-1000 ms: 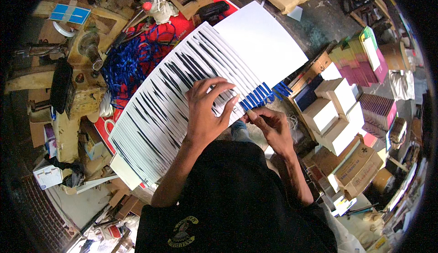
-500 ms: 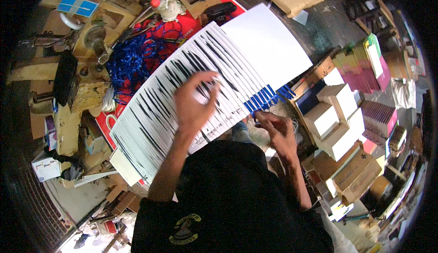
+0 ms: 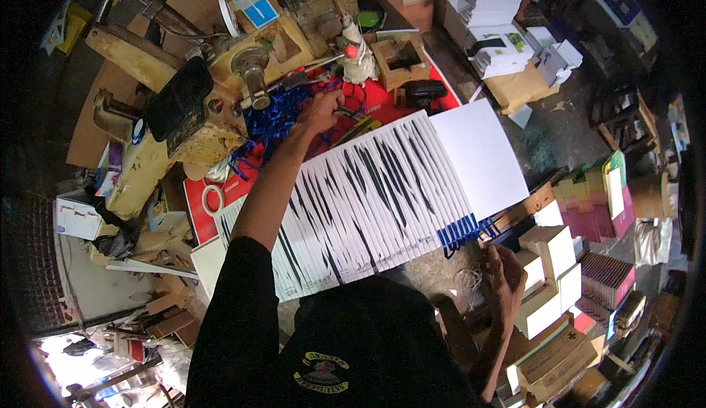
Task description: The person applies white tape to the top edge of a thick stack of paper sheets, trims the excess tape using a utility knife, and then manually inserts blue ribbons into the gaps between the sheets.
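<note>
In the head view, my left hand [image 3: 321,112] is stretched out over the tangle of blue ribbon [image 3: 276,117], its fingers curled; I can't tell whether they have closed on anything. A slim yellow item [image 3: 366,126] lies just to the right of it. My right hand [image 3: 507,277] is lower and to the right, fingers drawn together near the hanging blue ribbon ends [image 3: 457,234]; I can't make out whether it pinches one. Between my hands the overlapping row of white booklets [image 3: 382,194] slants across in front of me, black streaks along it, with a white sheet [image 3: 485,158] above my right hand. Left of my left forearm, a white ring [image 3: 212,200] rests on the red sheet [image 3: 197,211]. White paper blocks [image 3: 550,250] stand right of my right hand.
</note>
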A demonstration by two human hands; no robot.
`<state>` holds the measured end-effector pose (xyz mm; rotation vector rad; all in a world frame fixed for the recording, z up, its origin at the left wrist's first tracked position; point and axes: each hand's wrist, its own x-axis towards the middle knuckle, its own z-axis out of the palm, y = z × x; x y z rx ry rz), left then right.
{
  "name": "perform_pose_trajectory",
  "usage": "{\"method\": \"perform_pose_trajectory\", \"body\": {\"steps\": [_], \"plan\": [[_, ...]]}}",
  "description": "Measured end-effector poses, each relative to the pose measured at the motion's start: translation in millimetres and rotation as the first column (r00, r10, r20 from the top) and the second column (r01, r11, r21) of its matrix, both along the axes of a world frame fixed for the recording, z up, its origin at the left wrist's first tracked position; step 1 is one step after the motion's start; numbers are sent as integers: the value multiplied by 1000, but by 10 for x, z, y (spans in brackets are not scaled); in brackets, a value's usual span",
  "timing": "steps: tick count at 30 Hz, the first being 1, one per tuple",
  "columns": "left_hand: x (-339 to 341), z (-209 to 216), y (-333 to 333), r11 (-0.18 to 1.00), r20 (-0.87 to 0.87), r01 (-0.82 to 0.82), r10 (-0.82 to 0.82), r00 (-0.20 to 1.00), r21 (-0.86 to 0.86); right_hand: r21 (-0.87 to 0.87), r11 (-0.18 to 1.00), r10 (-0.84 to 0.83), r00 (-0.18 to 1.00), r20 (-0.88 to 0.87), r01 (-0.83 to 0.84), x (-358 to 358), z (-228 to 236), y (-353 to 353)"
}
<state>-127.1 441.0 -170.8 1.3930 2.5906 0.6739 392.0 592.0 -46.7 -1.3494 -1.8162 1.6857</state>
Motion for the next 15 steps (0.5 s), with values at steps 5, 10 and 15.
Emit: {"method": "perform_pose_trajectory", "body": {"steps": [5,10,15], "plan": [[-247,-292,163,991,-73,-47,38,997,-126,0,998,56,996,-65,-57,-59,97,-95],[-95,-95,249,990,30,137,-136,990,-23,7,999,43,998,-45,-43,-132,176,-175],[354,750,22,972,281,34,-101,954,234,42,997,66,997,38,-68,-279,357,-246]]}}
